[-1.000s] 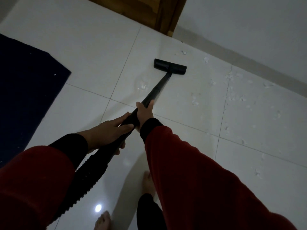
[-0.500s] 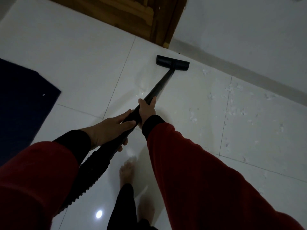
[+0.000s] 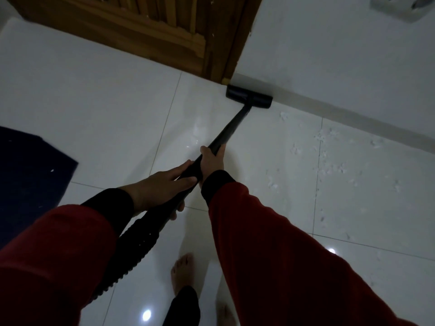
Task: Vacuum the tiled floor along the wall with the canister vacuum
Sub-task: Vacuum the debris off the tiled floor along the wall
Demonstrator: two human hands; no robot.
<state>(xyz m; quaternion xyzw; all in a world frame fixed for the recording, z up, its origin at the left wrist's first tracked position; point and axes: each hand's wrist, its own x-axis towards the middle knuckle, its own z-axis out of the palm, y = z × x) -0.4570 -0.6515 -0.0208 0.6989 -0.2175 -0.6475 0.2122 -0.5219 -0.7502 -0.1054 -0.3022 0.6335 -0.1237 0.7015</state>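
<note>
Where the glossy white tiled floor [image 3: 98,95] spreads under us in large squares with thin grout lines, we see it meet the pale wall [image 3: 341,55] along a light baseboard strip [image 3: 353,118] at the upper right. Next largest are our 2 red sleeves with black cuffs [image 3: 270,243], reaching forward from the bottom of the view. A brown wooden door with slatted panels [image 3: 131,27] stands at the top, its frame ending at the corner where the wall begins. A dark blue mat [image 3: 30,175] lies flat on the floor at the left edge, well apart from the tool. We hold the black vacuum wand [image 3: 226,132], which runs diagonally from a black ribbed hose [image 3: 131,252] near our left sleeve up to the black rectangular floor nozzle [image 3: 249,96]; the nozzle lies flat on the tile, touching the baseboard just right of the door frame. Our left hand [image 3: 162,189] wraps its fingers over the lower end of the wand, and our right hand [image 3: 211,161] grips the wand just above it, fingers curled around. Our 2 bare feet [image 3: 182,271] stand on the tile below. Small white scraps of debris [image 3: 329,161] lie scattered to the right of the nozzle.
</note>
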